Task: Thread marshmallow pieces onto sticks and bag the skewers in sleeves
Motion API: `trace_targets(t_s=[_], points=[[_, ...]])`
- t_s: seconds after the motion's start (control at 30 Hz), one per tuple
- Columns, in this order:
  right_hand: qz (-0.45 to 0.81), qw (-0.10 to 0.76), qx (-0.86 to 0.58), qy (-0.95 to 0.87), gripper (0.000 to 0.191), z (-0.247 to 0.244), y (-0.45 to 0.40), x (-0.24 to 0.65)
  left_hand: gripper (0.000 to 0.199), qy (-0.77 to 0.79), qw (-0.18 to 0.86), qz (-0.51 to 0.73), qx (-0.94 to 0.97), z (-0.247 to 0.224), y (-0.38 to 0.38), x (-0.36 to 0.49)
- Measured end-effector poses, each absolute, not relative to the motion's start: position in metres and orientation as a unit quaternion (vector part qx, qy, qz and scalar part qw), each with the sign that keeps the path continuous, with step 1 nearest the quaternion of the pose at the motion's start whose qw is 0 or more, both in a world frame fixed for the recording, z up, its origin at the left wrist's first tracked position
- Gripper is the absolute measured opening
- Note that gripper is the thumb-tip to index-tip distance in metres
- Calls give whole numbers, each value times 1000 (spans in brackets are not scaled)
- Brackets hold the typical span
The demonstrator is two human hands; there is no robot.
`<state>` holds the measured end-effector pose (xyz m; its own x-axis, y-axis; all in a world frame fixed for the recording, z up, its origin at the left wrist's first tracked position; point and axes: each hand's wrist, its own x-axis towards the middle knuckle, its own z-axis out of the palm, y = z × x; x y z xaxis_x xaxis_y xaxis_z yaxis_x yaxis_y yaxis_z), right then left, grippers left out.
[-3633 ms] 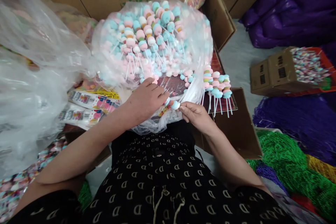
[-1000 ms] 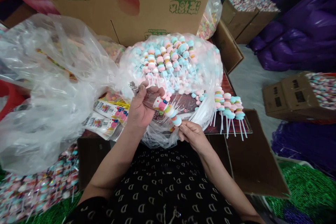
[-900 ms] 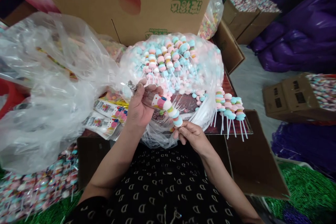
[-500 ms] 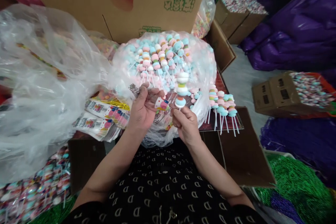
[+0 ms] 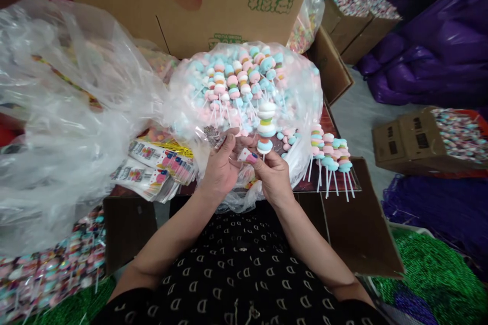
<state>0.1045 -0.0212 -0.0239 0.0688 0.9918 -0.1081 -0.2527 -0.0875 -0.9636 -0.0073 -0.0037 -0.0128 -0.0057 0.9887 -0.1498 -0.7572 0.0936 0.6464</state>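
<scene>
My right hand (image 5: 275,172) is closed on the stick of an upright candy skewer (image 5: 266,128) with white, yellow, blue and orange pieces. My left hand (image 5: 223,167) is closed around a clear printed wrapper (image 5: 213,136), whose colourful end (image 5: 247,156) reaches to my right fingers. Behind both hands lies a clear bag (image 5: 301,81) full of pastel candies, with several skewers on top. Finished-looking rows of skewers (image 5: 331,155) rest at the table's right edge. A stack of printed wrappers (image 5: 147,170) lies left of my left hand.
A large cardboard box (image 5: 229,5) stands at the back. Clear plastic (image 5: 68,137) covers the left side. Wrapped candies (image 5: 49,279) are at lower left. Right are boxes of candies (image 5: 412,137), purple bags (image 5: 430,45) and green shreds (image 5: 434,269).
The wrapper's printed end has moved right, to my right fingers beside the skewer. My hands are closer together. The whole view has shifted slightly.
</scene>
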Motion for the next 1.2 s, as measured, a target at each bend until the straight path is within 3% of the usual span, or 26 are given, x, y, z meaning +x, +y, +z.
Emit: trace_targets(t_s=[0.23,0.43,0.63,0.8,1.0,1.2], points=[[554,554,-485,-389,27,-23,-18,117,35,295,666,654,204,-9,2,-23],[532,582,-472,-394,25,-19,-21,129,23,326,634,665,224,-11,11,-36],[529,587,-480,-382,25,-20,-23,131,27,364,588,694,201,-16,15,-35],[524,584,-485,-386,21,-13,-20,139,37,377,620,645,240,-8,11,-39],[542,597,-474,-354,29,-16,-14,129,50,399,595,663,219,-3,9,-32],[537,605,-483,-335,19,-22,-9,125,54,373,621,650,227,0,8,-31]])
